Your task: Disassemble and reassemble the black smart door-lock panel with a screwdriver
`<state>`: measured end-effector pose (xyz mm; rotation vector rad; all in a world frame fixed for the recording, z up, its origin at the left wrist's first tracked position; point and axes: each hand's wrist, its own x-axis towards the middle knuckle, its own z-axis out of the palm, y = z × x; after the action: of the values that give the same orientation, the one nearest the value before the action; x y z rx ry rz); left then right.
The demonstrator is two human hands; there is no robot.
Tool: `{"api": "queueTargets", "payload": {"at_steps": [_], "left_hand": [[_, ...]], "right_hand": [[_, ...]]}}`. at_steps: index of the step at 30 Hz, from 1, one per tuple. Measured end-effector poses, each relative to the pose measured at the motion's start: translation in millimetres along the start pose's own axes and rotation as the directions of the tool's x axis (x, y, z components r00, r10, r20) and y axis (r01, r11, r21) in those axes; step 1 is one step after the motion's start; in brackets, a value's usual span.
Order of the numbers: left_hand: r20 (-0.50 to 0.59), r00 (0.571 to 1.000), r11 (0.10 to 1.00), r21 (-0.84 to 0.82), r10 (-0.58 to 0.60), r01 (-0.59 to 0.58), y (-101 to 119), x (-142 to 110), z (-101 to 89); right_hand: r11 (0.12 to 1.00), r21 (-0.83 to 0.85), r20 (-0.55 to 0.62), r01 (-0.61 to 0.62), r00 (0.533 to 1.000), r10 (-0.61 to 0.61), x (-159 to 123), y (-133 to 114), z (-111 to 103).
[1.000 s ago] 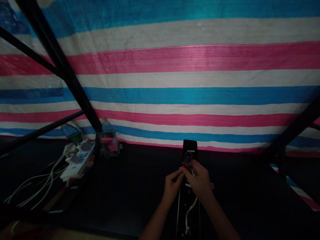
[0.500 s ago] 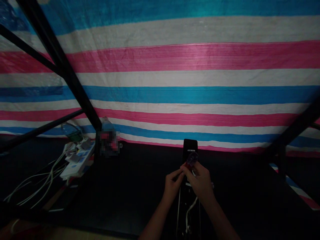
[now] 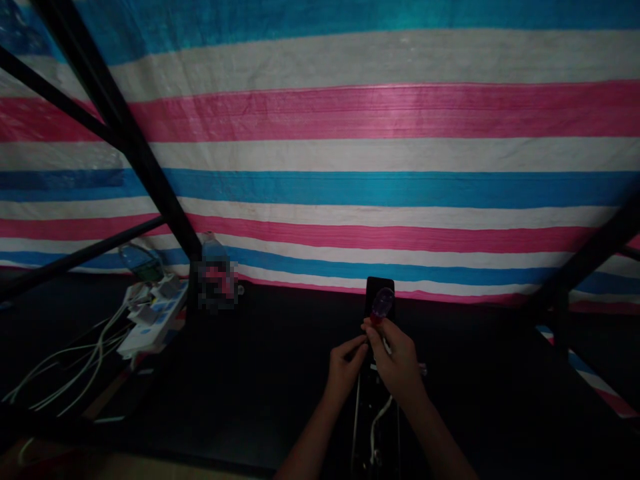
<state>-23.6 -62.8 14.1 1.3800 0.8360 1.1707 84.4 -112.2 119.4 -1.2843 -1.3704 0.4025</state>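
Note:
Both of my hands meet low in the middle of the head view over a dark table. My right hand is closed on a small tool with a clear, reddish rounded handle that sticks up above my fingers. My left hand pinches something small and dark close to the tool's lower end; I cannot make it out. Under my hands lies a long dark device with a white cable on it. A black phone-like slab stands just behind the tool.
A striped pink, blue and white tarp fills the background. Black metal frame bars cross at the left and right. At the left lie a white power strip with white cables and two plastic bottles.
My right hand has lifted and tilted the clear-handled tool a little upward and to the right. My left hand has stayed almost still.

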Motion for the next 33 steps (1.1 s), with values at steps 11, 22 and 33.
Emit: {"api": "queueTargets", "payload": {"at_steps": [11, 22, 33], "left_hand": [[0.004, 1.000, 1.000, 0.003, 0.009, -0.009, 1.7, 0.7, -0.2], [-0.008, 1.000, 1.000, -0.004, -0.001, 0.001, 1.1, 1.2, 0.4], [-0.012, 1.000, 1.000, -0.008, 0.012, -0.012, 2.4, 0.9, 0.0]], "right_hand": [[1.000, -0.021, -0.016, 0.021, 1.000, -0.022, -3.8, -3.1, -0.2], [1.000, -0.004, -0.035, -0.029, 0.999, 0.029, -6.1, -4.6, 1.2], [0.998, -0.027, -0.126, -0.058, 0.991, 0.054, -5.4, -7.3, 2.3]]}}
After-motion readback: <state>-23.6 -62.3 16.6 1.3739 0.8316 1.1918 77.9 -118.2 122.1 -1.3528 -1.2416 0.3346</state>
